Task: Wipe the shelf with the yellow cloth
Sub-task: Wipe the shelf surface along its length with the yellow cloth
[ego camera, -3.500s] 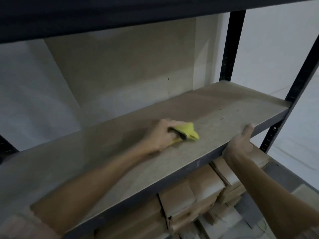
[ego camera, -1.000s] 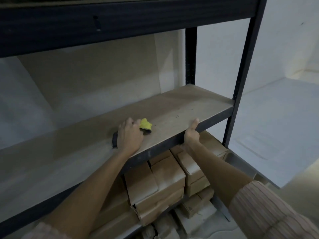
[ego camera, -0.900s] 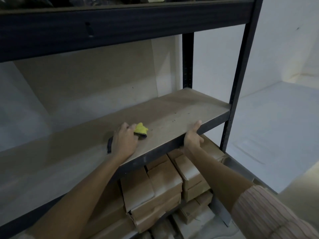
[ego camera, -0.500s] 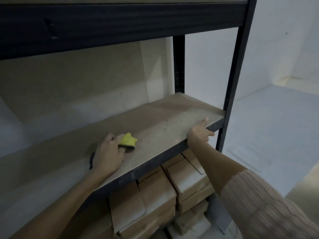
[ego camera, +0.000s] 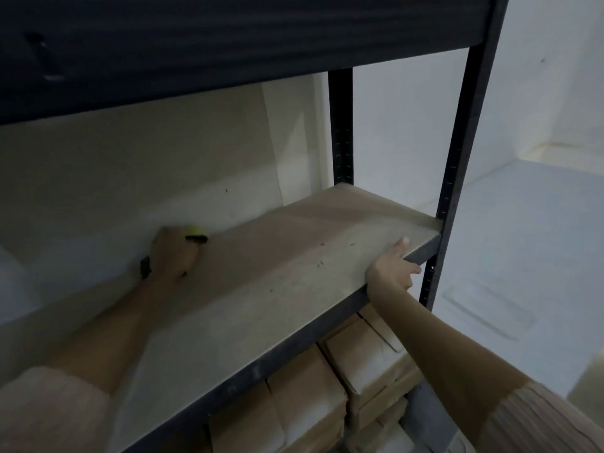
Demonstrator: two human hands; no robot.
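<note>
Yellow cloth (ego camera: 195,229) peeks out beyond the left hand (ego camera: 173,256), whose grip presses it onto the shelf (ego camera: 277,266) near the back wall (ego camera: 130,178). Right hand (ego camera: 390,268) clasps the shelf's front edge, thumb on top. Cardboard boxes (ego camera: 327,400) sit below.

left hand (ego camera: 173,253): bare, no rings seen, blurred | right hand (ego camera: 392,269): bare, no rings or watch seen | both forearms bare | left sleeve (ego camera: 49,410): pale beige-pink knit, pushed up near elbow | right sleeve (ego camera: 539,423): same knit, fine ribbing visible, pushed up near elbow
</note>
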